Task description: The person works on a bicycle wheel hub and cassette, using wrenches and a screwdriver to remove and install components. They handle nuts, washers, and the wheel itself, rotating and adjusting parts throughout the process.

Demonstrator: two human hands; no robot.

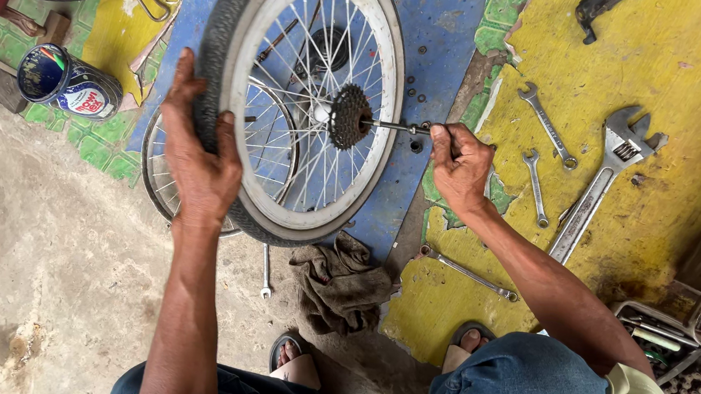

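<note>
The bike wheel (308,100) stands up on its edge on the blue part of the painted floor (699,75), in front of the person's knees. The left hand (198,154) is wrapped over the black tire (215,50) on the left side, with the fingers closed around the rubber and the thumb on the white rim. The right hand (459,160) is closed on the end of the thin metal axle (395,126) that sticks out from the dark gear cluster (349,117) in the middle of the wheel. The wheel looks quite light for its size but hard and stiff, so I think it can roll or tip over if it is let go. The tire is rubber and bumpy, so it looks like a good, grippy place to hold. The spokes are thin and could bend, so they are not a good place to grab. The gears have little teeth and look greasy, so they may be slippery and dirty. The axle is small and hard, and fingertips fit it best. A second wheel (162,176) lies flat behind the first. A brown rag (343,281) sits near the feet, and a big adjustable wrench (605,181) and some spanners (547,125) lie on the yellow floor to the right. A tin can (69,81) stands to the left.
</note>
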